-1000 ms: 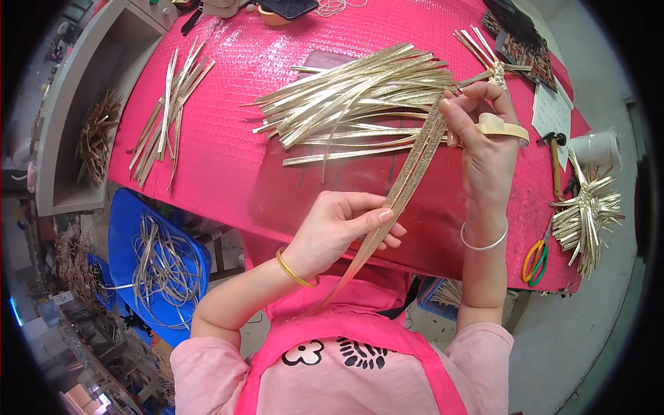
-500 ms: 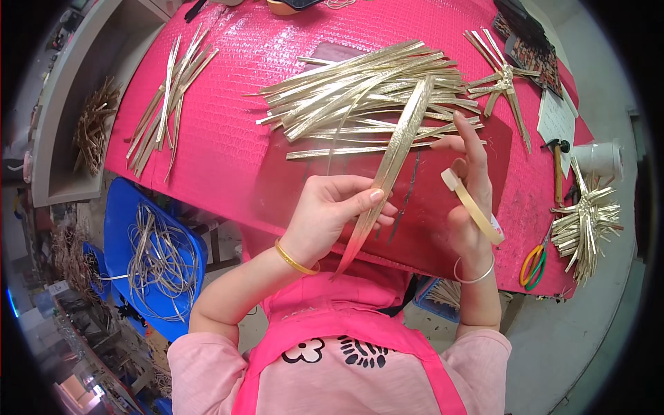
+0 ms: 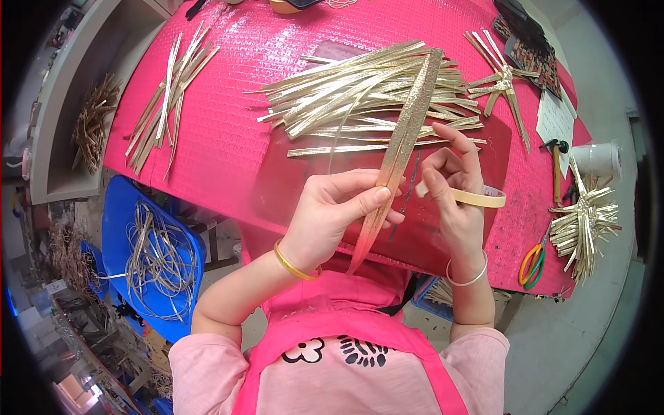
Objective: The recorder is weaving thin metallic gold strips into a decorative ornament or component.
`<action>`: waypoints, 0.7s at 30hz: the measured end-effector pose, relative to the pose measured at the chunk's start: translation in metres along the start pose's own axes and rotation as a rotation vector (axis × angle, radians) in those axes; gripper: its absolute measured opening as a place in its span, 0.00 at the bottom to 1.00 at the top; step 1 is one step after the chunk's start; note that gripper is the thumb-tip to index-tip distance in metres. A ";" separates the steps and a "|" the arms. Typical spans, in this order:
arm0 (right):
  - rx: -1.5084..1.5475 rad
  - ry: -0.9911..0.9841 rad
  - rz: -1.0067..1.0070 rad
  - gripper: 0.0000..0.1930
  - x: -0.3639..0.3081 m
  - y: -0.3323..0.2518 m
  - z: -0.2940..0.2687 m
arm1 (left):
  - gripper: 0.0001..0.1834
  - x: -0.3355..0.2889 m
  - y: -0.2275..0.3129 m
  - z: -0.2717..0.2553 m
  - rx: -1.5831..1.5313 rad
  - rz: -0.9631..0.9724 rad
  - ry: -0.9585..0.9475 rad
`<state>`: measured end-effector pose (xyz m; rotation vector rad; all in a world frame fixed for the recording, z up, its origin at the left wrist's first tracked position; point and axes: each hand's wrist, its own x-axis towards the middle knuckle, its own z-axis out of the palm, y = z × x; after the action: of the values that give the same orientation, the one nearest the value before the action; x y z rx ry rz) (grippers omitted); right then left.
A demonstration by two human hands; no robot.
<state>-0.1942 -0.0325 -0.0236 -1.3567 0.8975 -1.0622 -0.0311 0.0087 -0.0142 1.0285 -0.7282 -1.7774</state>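
"What has the left hand (image 3: 339,207) got?"
"A gold strip (image 3: 411,117), pinched between closed thumb and fingers and slanting above the dark red mat (image 3: 415,238)."
"And the right hand (image 3: 460,225)?"
"Above the mat's right part, fingers loosely curled, holding a tape roll (image 3: 484,201); how tightly, I can't tell."
"Anything else?"
"Loose strips (image 3: 332,100) at the mat's far side, scissors (image 3: 532,266) on the surface (image 3: 228,166) right of it."

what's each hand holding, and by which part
Left hand pinches the gold strip below its middle; right hand carries the tape roll, exact grip unclear.
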 end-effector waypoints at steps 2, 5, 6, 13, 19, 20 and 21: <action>0.093 0.003 -0.017 0.22 0.001 0.004 0.001 | 0.12 0.001 -0.001 0.001 -0.022 0.014 0.007; 0.132 0.051 0.031 0.21 0.000 0.002 0.002 | 0.11 0.001 -0.003 -0.002 -0.006 0.030 0.034; 0.132 0.050 0.033 0.21 0.000 0.001 0.003 | 0.11 0.000 -0.003 -0.002 0.032 0.032 0.051; 0.217 0.100 0.067 0.17 0.002 -0.008 0.026 | 0.10 0.002 -0.004 -0.001 0.058 0.117 0.136; -0.002 0.144 -0.139 0.16 0.006 -0.002 0.038 | 0.10 0.002 -0.009 -0.003 0.074 0.212 0.100; -0.029 0.153 -0.117 0.16 0.005 -0.003 0.039 | 0.10 0.001 -0.007 -0.003 0.070 0.196 0.102; -0.058 0.162 -0.096 0.17 0.004 -0.004 0.039 | 0.10 0.000 -0.006 -0.003 0.065 0.181 0.104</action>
<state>-0.1562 -0.0243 -0.0176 -1.3874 0.9968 -1.2420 -0.0317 0.0107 -0.0208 1.0565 -0.7927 -1.5430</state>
